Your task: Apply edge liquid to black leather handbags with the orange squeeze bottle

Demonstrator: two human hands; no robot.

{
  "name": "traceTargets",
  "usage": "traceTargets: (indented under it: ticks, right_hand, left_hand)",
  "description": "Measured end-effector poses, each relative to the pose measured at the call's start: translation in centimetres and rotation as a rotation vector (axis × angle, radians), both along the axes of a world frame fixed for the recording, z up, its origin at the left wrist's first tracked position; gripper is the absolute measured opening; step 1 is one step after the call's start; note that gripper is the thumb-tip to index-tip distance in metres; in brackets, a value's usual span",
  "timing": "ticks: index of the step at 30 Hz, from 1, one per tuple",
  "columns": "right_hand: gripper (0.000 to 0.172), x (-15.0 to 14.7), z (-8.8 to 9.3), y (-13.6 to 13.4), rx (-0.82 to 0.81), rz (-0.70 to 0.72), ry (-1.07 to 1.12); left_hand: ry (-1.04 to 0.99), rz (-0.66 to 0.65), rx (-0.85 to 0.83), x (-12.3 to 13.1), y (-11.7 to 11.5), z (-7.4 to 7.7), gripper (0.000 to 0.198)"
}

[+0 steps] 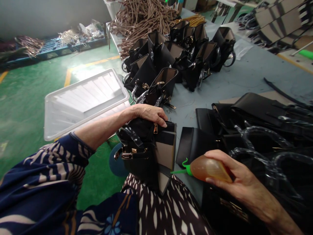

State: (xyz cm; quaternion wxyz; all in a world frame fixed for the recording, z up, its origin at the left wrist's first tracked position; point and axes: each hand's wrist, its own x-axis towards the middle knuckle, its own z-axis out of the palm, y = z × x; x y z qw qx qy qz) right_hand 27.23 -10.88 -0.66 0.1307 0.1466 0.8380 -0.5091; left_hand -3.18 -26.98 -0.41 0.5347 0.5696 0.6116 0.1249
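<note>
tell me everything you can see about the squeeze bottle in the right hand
The squeeze bottle is small, soft-looking and translucent amber, with a bright green cap and a thin green nozzle. It lies almost level, nozzle pointing left toward the black handbag resting on the person's lap, its tip close to the bag's tan side panel; contact cannot be made out. The right hand wraps it from the right, fingers over the top and underneath. The left hand grips the bag's top edge.

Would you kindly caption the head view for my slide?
Left hand steadies a black handbag; right hand holds a glue bottle.
</note>
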Motion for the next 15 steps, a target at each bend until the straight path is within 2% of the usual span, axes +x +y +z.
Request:
traceTargets:
  ticks: [8, 15]
  right_hand:
    - [0.040, 0.3, -1.2, 0.3, 0.025, -0.056, 0.044]
    - [0.053, 0.7, -2.7, 1.0, -0.049, -0.281, -0.034]
  left_hand:
    - [0.007, 0.014, 0.031, -0.6, 0.0, 0.3, 0.026]
    - [0.142, 0.056, 0.104, -1.4, -0.2, 2.6, 0.025]
